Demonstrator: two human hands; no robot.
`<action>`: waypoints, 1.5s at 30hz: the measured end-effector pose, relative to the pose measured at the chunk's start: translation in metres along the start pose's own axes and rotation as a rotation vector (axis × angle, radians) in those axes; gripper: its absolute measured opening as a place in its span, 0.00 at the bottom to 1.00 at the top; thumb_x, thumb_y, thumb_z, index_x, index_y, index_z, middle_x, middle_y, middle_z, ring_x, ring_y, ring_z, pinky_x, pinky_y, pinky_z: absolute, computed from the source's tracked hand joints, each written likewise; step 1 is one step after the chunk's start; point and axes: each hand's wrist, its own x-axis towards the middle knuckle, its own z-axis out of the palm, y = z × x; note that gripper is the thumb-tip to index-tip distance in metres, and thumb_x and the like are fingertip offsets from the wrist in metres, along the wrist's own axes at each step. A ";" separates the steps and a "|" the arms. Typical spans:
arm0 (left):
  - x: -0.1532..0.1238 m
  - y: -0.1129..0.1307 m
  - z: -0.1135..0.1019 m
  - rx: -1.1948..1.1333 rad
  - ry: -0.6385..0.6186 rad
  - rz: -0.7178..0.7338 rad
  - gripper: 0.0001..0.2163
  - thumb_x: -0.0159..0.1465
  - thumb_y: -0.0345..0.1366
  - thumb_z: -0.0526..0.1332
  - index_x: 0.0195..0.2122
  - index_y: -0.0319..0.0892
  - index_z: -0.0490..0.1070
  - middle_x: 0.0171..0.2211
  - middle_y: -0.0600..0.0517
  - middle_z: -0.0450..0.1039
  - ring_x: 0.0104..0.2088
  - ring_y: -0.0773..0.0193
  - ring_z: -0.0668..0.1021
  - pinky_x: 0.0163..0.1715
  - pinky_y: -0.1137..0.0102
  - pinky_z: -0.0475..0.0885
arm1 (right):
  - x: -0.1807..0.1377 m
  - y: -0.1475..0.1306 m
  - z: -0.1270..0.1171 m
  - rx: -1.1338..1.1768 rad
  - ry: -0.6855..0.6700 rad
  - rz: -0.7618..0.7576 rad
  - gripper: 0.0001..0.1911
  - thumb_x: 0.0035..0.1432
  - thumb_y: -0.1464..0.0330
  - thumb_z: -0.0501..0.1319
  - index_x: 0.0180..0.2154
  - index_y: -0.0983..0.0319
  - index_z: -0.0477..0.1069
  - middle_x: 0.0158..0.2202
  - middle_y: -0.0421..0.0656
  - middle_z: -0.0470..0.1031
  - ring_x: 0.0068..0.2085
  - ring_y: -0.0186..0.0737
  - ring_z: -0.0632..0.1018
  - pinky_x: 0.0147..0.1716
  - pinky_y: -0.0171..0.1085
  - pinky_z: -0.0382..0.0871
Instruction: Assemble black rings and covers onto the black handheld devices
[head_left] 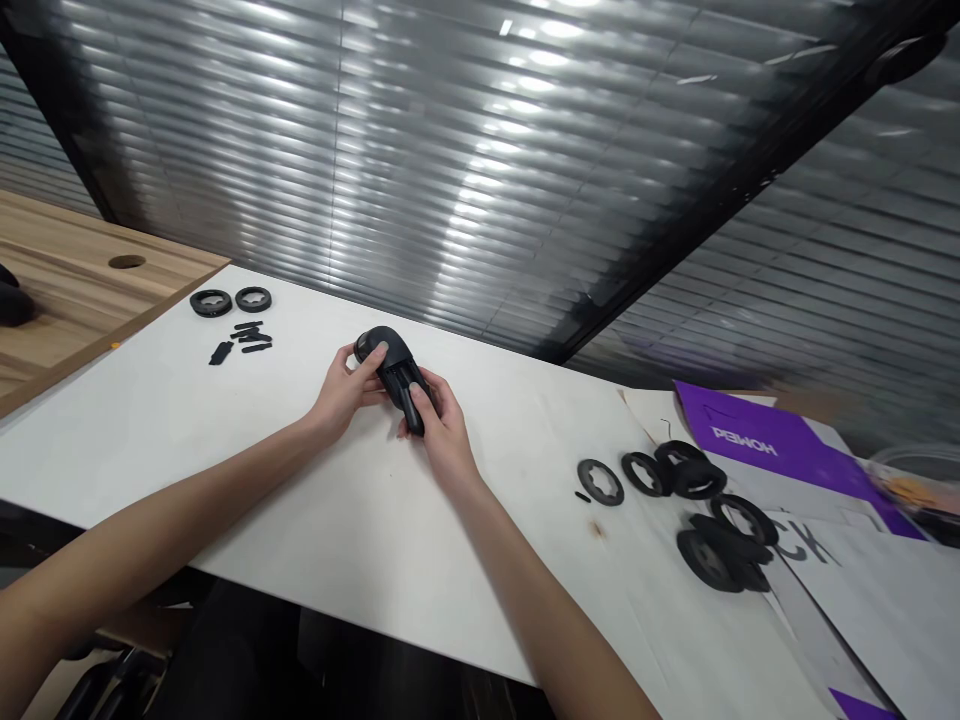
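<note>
Gripping a matte black plastic shell [391,372] from both sides, the left hand [347,386] and right hand [443,433] are clamped on it, not apart. The left thumb [379,352] presses on the smooth, domed end, while the right fingers [431,393] wrap the narrower end, where dark slots run along the body. The shell is held near the middle of a white table [225,450], above its scuffed top. Toward the far left lie two black rings [232,300] and some thin black strips [245,340]. To the right sits a heap of black rings [709,525], ribbed and toothed inside, beside a purple box [757,435]. A wood desk [75,270] meets the table's far-left end.
</note>
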 end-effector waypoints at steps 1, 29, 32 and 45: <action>0.000 0.001 0.000 0.002 0.001 -0.005 0.28 0.66 0.46 0.77 0.57 0.40 0.66 0.39 0.43 0.85 0.35 0.54 0.88 0.40 0.59 0.87 | 0.000 0.000 0.000 -0.008 0.001 0.001 0.31 0.63 0.44 0.70 0.57 0.56 0.72 0.52 0.45 0.80 0.23 0.32 0.77 0.28 0.41 0.78; 0.000 0.002 0.000 0.078 -0.054 -0.024 0.30 0.66 0.46 0.78 0.61 0.39 0.67 0.38 0.43 0.84 0.35 0.54 0.88 0.33 0.67 0.84 | 0.000 -0.003 -0.002 0.051 -0.038 0.030 0.35 0.58 0.41 0.73 0.57 0.54 0.69 0.60 0.47 0.77 0.19 0.30 0.79 0.13 0.35 0.70; 0.000 0.001 -0.001 0.102 -0.082 -0.020 0.30 0.68 0.46 0.76 0.63 0.39 0.66 0.37 0.43 0.84 0.37 0.52 0.88 0.35 0.66 0.85 | -0.002 -0.006 -0.001 0.048 -0.028 0.065 0.37 0.57 0.40 0.73 0.57 0.54 0.69 0.60 0.48 0.76 0.18 0.29 0.77 0.08 0.33 0.61; -0.001 0.001 -0.002 0.109 -0.074 -0.013 0.27 0.71 0.42 0.74 0.63 0.39 0.66 0.39 0.43 0.84 0.38 0.53 0.88 0.37 0.66 0.86 | -0.003 -0.013 0.002 0.066 -0.010 0.156 0.38 0.51 0.38 0.74 0.52 0.56 0.70 0.42 0.41 0.75 0.24 0.35 0.80 0.10 0.28 0.50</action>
